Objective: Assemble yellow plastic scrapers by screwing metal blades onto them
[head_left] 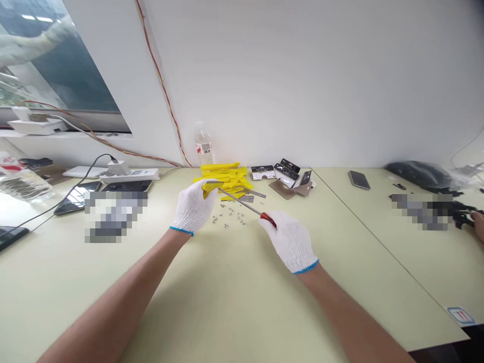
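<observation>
Both my hands wear white knit gloves. My left hand [193, 205] is closed on a yellow plastic piece [210, 187], held above the table. My right hand [289, 239] grips a screwdriver with a red handle [267, 218]; its metal shaft [238, 200] runs up and left to the yellow piece. Behind my hands lies a pile of yellow plastic pieces [227, 176] with grey metal strips [252, 193]. Several small screws [229, 216] are scattered on the pale green table [227, 302] between my hands.
A plastic bottle [203, 143] stands by the wall. Small black and white boxes [282, 174] lie right of the pile. A phone [359, 179] lies further right. A power strip with charger [126, 173], cables and phones are at left. Another person's hand [478, 224] shows at the right edge.
</observation>
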### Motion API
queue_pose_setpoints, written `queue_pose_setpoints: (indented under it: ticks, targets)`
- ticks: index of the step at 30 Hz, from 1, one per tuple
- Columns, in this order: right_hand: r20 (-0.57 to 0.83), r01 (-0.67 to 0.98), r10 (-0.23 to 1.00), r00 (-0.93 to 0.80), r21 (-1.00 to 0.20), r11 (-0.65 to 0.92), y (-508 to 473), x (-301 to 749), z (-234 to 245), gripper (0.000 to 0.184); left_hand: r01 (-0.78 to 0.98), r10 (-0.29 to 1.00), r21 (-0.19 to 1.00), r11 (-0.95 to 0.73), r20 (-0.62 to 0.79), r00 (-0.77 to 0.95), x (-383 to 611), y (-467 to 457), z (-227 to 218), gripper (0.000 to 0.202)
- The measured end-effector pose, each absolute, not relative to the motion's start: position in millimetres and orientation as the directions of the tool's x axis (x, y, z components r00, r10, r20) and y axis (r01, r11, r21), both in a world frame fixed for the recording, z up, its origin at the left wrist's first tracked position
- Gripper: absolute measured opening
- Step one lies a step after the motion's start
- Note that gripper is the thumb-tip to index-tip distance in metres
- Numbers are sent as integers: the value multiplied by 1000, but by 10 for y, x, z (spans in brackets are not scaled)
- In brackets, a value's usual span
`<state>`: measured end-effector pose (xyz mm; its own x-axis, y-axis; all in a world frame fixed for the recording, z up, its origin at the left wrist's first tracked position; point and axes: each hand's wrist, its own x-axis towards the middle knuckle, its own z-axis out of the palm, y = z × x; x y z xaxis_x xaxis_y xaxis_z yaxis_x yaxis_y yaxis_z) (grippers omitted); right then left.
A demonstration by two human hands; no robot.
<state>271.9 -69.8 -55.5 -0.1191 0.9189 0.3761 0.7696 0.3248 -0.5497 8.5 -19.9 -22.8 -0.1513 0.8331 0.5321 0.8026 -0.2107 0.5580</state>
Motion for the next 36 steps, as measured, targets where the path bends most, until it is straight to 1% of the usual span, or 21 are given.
queue_pose_setpoints:
  ticks: [2, 4, 6, 7, 8, 9, 11, 13, 15, 17, 19, 20, 22, 24, 25, 26, 28, 30, 33, 34, 36]
  targets:
    - [247, 726, 951, -186, -618, 302, -724, 2740, -474, 57, 797, 833, 564, -215, 532, -151, 84, -202, -227, 32]
    - [16, 659, 958, -286, -722, 209, -763, 2765, -382, 66, 793, 840, 573, -210, 520, -153, 84, -204, -222, 32]
    - [-176, 592, 910, -375, -801, 88, -796, 2783, -320, 67, 791, 847, 578, -201, 508, -156, 85, -204, -213, 32]
    - [-212, 573, 895, -393, -818, 58, -802, 2787, -312, 64, 792, 848, 578, -198, 506, -157, 86, -205, -208, 32]
    - [-203, 570, 900, -386, -820, 60, -800, 2786, -324, 59, 793, 848, 577, -197, 506, -158, 86, -206, -201, 32]
    - [-140, 583, 928, -346, -806, 96, -787, 2781, -354, 53, 794, 847, 576, -196, 507, -158, 87, -208, -195, 32]
    - [71, 636, 974, -215, -747, 195, -735, 2768, -458, 44, 795, 843, 574, -198, 514, -161, 89, -215, -183, 32]
    - [277, 684, 953, -120, -673, 282, -662, 2762, -581, 42, 795, 836, 573, -200, 522, -166, 93, -223, -173, 31]
    - [393, 684, 912, -116, -635, 360, -591, 2768, -670, 42, 795, 837, 573, -198, 522, -168, 99, -231, -165, 32]
    - [452, 673, 881, -141, -609, 420, -551, 2780, -692, 44, 791, 840, 577, -204, 518, -161, 106, -241, -158, 33]
    - [433, 681, 888, -157, -604, 415, -561, 2786, -643, 47, 782, 841, 584, -217, 519, -154, 111, -250, -153, 33]
    - [375, 684, 911, -169, -621, 383, -587, 2786, -597, 49, 777, 841, 589, -221, 519, -154, 113, -254, -151, 33]
    - [188, 667, 961, -201, -692, 275, -670, 2785, -489, 55, 772, 845, 597, -218, 511, -156, 112, -261, -150, 33]
    - [-13, 629, 968, -250, -763, 152, -761, 2786, -394, 60, 772, 850, 601, -207, 501, -162, 107, -262, -151, 32]
    - [-77, 613, 960, -268, -782, 108, -796, 2787, -364, 61, 773, 851, 601, -204, 499, -163, 103, -260, -151, 32]
    - [-109, 604, 955, -276, -792, 85, -818, 2786, -351, 59, 775, 852, 600, -202, 498, -164, 99, -258, -150, 32]
    - [-95, 604, 959, -268, -792, 90, -821, 2774, -377, 49, 775, 852, 599, -200, 497, -164, 91, -252, -146, 31]
    - [12, 634, 980, -200, -761, 139, -780, 2749, -454, 44, 777, 853, 598, -195, 494, -166, 86, -247, -137, 31]
    - [205, 697, 974, -94, -685, 211, -699, 2709, -575, 47, 787, 853, 589, -182, 492, -171, 82, -246, -127, 32]
    - [251, 714, 965, -79, -661, 230, -680, 2702, -597, 49, 789, 854, 588, -182, 492, -170, 82, -246, -126, 31]
    - [292, 731, 951, -96, -628, 267, -662, 2704, -605, 49, 783, 855, 592, -190, 492, -165, 82, -246, -132, 31]
